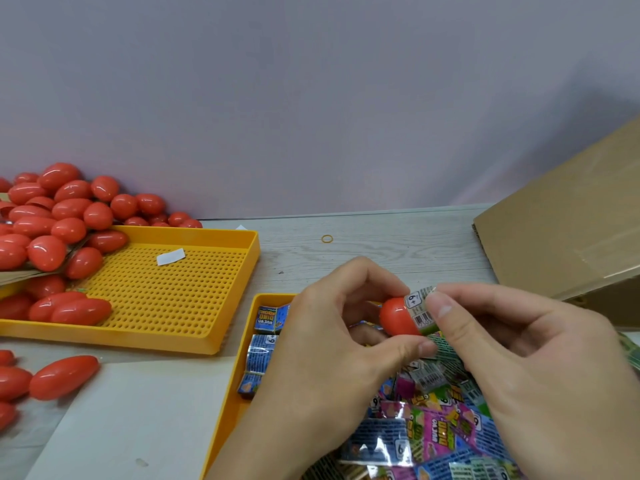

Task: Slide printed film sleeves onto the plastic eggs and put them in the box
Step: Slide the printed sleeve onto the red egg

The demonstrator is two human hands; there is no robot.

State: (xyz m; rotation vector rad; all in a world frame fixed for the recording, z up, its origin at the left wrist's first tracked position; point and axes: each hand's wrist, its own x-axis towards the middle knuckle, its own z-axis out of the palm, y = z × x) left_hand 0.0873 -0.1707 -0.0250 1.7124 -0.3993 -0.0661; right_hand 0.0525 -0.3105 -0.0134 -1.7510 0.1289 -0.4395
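1. Red egg (394,318) sits between both hands above the near tray (239,403), its right end inside a printed sleeve (419,308).
2. Left hand (332,358) curls round the egg, thumb and fingers pinching it.
3. Right hand (519,362) pinches the sleeve between thumb and forefinger.
4. Loose sleeves (433,427) fill the near tray.
5. More eggs (59,216) heap over the perforated tray (166,292) at left.
6. Cardboard box (568,230) stands at right, apart from the hands.

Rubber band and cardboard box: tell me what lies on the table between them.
Nothing: in the head view, only bare grey wood-grain table runs from the rubber band to the cardboard box.
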